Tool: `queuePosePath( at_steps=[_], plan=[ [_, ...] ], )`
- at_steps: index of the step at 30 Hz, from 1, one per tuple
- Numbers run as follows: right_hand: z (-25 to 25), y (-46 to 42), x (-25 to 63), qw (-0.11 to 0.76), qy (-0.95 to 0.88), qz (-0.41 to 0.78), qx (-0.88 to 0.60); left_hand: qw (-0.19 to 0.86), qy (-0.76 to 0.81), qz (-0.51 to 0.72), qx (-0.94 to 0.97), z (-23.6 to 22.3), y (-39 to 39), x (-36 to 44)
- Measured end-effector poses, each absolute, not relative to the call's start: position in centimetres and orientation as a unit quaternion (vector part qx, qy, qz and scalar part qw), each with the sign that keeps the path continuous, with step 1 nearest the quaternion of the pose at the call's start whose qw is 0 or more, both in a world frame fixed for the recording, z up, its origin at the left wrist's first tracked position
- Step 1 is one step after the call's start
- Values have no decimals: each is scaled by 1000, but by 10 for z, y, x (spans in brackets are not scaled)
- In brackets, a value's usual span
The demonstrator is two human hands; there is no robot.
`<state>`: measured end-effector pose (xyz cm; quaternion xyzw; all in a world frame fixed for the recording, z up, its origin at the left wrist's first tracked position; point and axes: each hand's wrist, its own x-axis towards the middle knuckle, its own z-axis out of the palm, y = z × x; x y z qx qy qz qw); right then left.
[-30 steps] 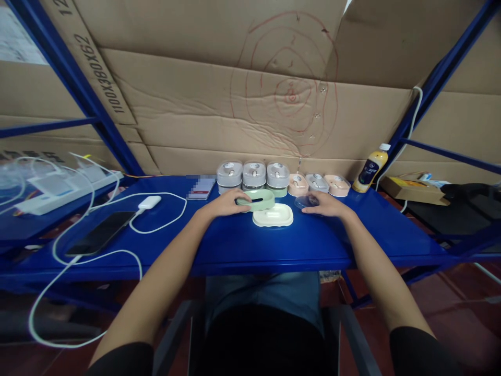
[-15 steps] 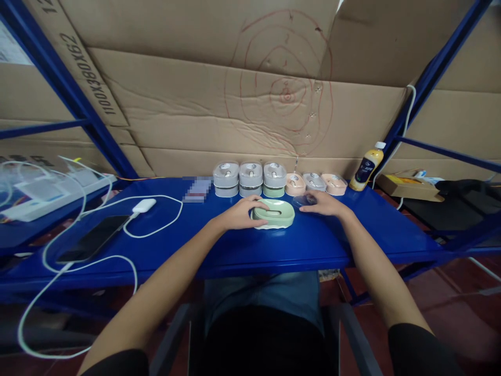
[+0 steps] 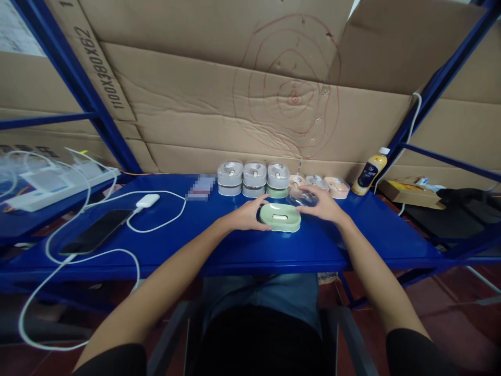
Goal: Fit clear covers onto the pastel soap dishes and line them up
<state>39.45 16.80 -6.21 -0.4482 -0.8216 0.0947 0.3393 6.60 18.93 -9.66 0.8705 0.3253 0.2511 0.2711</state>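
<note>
A pale green oval soap box (image 3: 280, 222), uncovered, sits on the blue table in front of me. My left hand (image 3: 252, 214) curves around its left end, the thumb at the front and the fingers behind. Pinched in my right hand (image 3: 323, 205) is a clear plastic lid (image 3: 301, 197), tilted just above and behind the soap box's right end. Similar boxes with clear lids stand behind: grey stacks (image 3: 229, 178), a grey one over a green one (image 3: 277, 180), and a low peach box (image 3: 337, 187) at the right.
A juice bottle (image 3: 370, 172) stands at the back right, with an open carton (image 3: 410, 193) beyond it. On the left lie a phone (image 3: 97, 232), a white charger (image 3: 147, 201), looping cables and a power strip (image 3: 62, 189). Cardboard walls the back; blue posts rise on both sides.
The clear lid has come up and left, closer to the soap box, in my right hand. My left fingers have shifted off the box's top to its left end. The view has tilted slightly.
</note>
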Motion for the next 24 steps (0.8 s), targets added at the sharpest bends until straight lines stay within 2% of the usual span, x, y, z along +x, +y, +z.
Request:
queuePosePath(
  at_steps=[4,19,24],
  plan=[
    [-60,154,363,310,-873,96,-365,297,317,286,854,-109,192,75],
    [-78,156,343,228,-902,81,-356,341,319,292,835,-113,191,78],
    [-79,158,360,199,-902,126,-362,323,323,295,840,-114,197,71]
  ],
)
